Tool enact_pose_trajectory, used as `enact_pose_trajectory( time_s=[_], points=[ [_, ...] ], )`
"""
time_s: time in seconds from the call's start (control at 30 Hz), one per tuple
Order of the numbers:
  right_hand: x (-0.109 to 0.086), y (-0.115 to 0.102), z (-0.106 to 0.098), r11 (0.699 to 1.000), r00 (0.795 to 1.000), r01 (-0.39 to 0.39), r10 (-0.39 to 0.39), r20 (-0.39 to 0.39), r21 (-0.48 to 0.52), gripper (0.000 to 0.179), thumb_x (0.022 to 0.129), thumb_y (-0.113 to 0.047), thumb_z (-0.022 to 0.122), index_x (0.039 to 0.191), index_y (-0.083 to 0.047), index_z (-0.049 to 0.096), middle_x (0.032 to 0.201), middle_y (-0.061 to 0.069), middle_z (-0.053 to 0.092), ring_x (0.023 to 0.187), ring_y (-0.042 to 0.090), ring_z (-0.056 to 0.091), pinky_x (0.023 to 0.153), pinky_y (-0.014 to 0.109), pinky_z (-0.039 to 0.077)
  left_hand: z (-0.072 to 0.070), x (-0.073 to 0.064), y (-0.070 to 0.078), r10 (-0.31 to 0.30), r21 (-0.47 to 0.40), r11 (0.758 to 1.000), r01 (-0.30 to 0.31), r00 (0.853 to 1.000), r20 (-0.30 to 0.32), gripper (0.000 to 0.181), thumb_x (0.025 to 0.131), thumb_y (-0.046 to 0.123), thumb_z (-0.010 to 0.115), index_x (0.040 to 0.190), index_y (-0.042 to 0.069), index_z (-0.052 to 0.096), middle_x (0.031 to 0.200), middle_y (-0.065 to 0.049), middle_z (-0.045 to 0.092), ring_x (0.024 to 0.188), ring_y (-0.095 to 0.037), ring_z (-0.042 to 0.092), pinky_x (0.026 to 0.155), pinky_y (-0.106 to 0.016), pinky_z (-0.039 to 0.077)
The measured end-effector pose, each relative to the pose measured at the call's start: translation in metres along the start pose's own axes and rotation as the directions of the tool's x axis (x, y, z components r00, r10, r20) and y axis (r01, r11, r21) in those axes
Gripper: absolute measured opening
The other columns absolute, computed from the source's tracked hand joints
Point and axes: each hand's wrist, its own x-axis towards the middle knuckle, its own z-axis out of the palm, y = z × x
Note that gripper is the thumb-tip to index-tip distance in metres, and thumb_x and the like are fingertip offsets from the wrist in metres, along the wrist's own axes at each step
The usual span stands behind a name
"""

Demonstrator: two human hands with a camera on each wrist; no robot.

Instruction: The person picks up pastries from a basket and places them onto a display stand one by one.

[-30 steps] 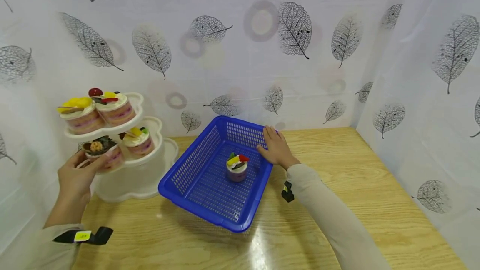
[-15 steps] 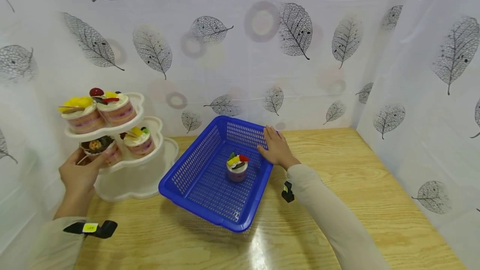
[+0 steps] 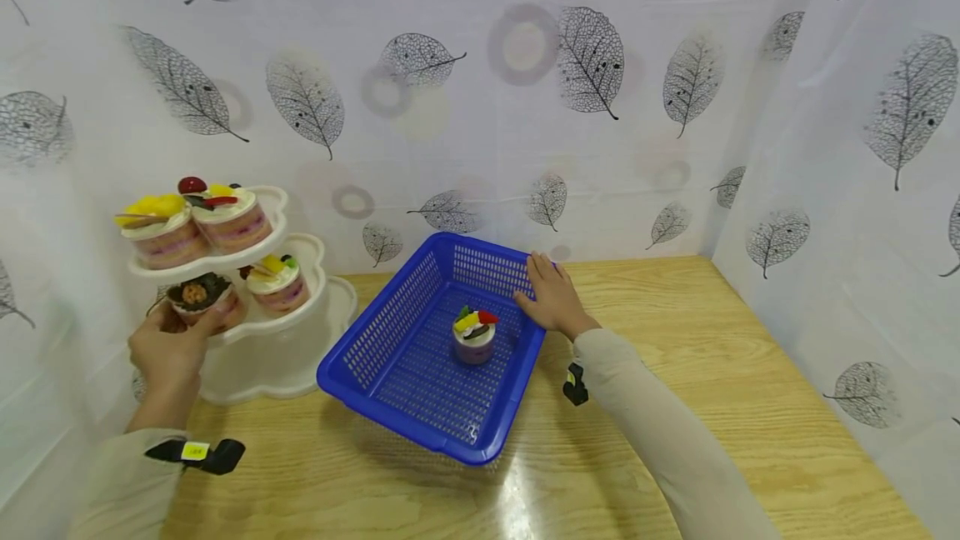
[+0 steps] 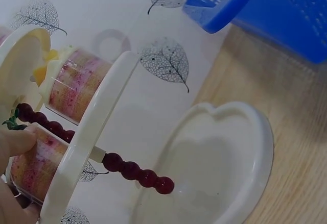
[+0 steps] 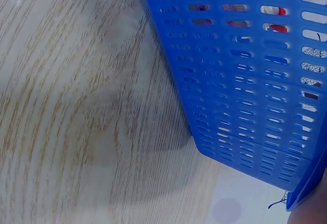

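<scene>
My left hand [image 3: 167,350] grips a cake cup [image 3: 208,303] with a dark topping and a nut-like piece, at the middle tier of a white tiered stand [image 3: 258,365]. In the left wrist view, thumb and fingers lie around the clear cup [image 4: 40,164], close against the tier [image 4: 92,127]. Beside it on that tier stands another cake cup [image 3: 281,288] with yellow topping. At the blue basket [image 3: 420,433], my right hand [image 3: 553,297] rests on the right rim, fingers straight. One cake cup [image 3: 474,340] with red and yellow topping sits upright inside the basket.
On the stand's top tier are two cake cups, one with yellow fruit [image 3: 161,232] and one with a cherry [image 3: 232,219]. Dark red beads [image 4: 138,173] form the stand's post. A leaf-print curtain [image 3: 465,132] hangs behind the wooden table [image 3: 675,340].
My left hand has shifted a little to the right, and the dark-topped cake cup has moved slightly back on the middle tier. The right hand and basket have stayed still.
</scene>
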Motion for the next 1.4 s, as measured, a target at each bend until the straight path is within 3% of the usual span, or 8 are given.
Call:
enact_pose_trajectory(
  time_s=[0.37, 0.57, 0.7, 0.8, 0.9, 1.03, 1.27, 1.4],
  points=[
    [0.000, 0.000, 0.000, 1.000, 1.000, -0.002, 0.002, 0.002, 0.004, 0.073, 0.097, -0.037, 0.047, 0.148, 0.009, 0.020, 0.155, 0.024, 0.020, 0.144, 0.038, 0.015, 0.118, 0.049, 0.006, 0.003, -0.001, 0.000, 0.056, 0.084, 0.995, -0.053, 0.998, -0.034, 0.066, 0.073, 0.018, 0.083, 0.133, 0.006, 0.057, 0.083, 0.017, 0.054, 0.078, 0.001, 0.048, 0.057, -0.004, 0.040],
    [0.001, 0.000, 0.000, 1.000, 1.000, -0.005, 0.005, -0.003, 0.006, 0.074, 0.096, -0.036, 0.048, 0.148, 0.008, 0.020, 0.156, 0.024, 0.019, 0.144, 0.038, 0.016, 0.118, 0.049, 0.006, 0.003, -0.004, -0.001, 0.061, 0.237, 0.970, -0.059, 0.998, 0.000, 0.068, 0.079, 0.026, 0.078, 0.140, 0.012, 0.051, 0.121, 0.001, 0.061, 0.099, -0.002, 0.052, 0.067, -0.005, 0.041],
    [0.002, 0.001, 0.001, 1.000, 1.000, -0.004, 0.004, -0.002, 0.000, 0.073, 0.096, -0.036, 0.048, 0.148, 0.009, 0.020, 0.155, 0.024, 0.020, 0.144, 0.038, 0.016, 0.118, 0.050, 0.007, 0.002, -0.012, 0.001, 0.062, 0.278, 0.959, -0.061, 0.998, 0.006, 0.062, 0.078, 0.036, 0.079, 0.133, 0.018, 0.056, 0.118, 0.004, 0.058, 0.098, -0.006, 0.046, 0.073, -0.012, 0.038],
    [0.001, 0.001, 0.001, 1.000, 1.000, -0.003, 0.003, -0.003, 0.001, 0.073, 0.096, -0.036, 0.048, 0.148, 0.009, 0.021, 0.155, 0.024, 0.021, 0.144, 0.038, 0.016, 0.118, 0.050, 0.007, 0.004, -0.027, 0.002, 0.085, 0.225, 0.971, -0.084, 0.996, 0.006, 0.063, 0.080, 0.034, 0.077, 0.133, 0.015, 0.051, 0.134, 0.000, 0.050, 0.119, -0.011, 0.043, 0.098, -0.021, 0.037],
    [0.001, 0.000, 0.000, 1.000, 1.000, -0.004, 0.004, 0.001, 0.007, 0.073, 0.097, -0.036, 0.047, 0.148, 0.009, 0.020, 0.155, 0.024, 0.020, 0.144, 0.038, 0.015, 0.118, 0.050, 0.007, 0.010, -0.046, 0.001, 0.149, 0.105, 0.983, -0.150, 0.989, 0.014, 0.065, 0.082, 0.023, 0.076, 0.138, 0.016, 0.044, 0.152, -0.002, 0.035, 0.140, -0.010, 0.023, 0.117, -0.028, 0.015],
    [0.000, 0.000, -0.001, 1.000, 1.000, -0.002, 0.002, -0.003, 0.008, 0.073, 0.097, -0.034, 0.048, 0.147, 0.009, 0.021, 0.155, 0.024, 0.020, 0.144, 0.039, 0.015, 0.118, 0.051, 0.007, 0.020, -0.070, -0.002, 0.221, 0.007, 0.975, -0.222, 0.975, 0.034, 0.071, 0.081, 0.013, 0.076, 0.141, 0.020, 0.039, 0.151, 0.000, 0.034, 0.141, -0.008, 0.020, 0.118, -0.029, 0.008],
    [0.000, -0.001, -0.001, 1.000, 1.000, 0.001, -0.001, 0.001, 0.002, 0.073, 0.096, -0.035, 0.048, 0.148, 0.009, 0.020, 0.155, 0.025, 0.020, 0.144, 0.040, 0.016, 0.118, 0.050, 0.007, 0.036, -0.114, -0.005, 0.203, -0.082, 0.978, -0.192, 0.965, 0.169, 0.091, 0.083, 0.006, 0.073, 0.154, 0.009, 0.015, 0.160, -0.009, 0.009, 0.147, -0.016, 0.007, 0.119, -0.033, 0.008],
    [0.000, 0.000, 0.000, 1.000, 1.000, 0.000, 0.000, 0.006, -0.006, 0.074, 0.096, -0.037, 0.048, 0.148, 0.009, 0.020, 0.155, 0.024, 0.019, 0.144, 0.039, 0.015, 0.118, 0.050, 0.007, 0.052, -0.135, -0.005, 0.206, -0.009, 0.976, -0.216, 0.920, 0.332, 0.091, 0.085, 0.008, 0.072, 0.153, 0.003, 0.012, 0.159, -0.012, 0.013, 0.147, -0.020, 0.010, 0.119, -0.033, 0.011]
  ],
)
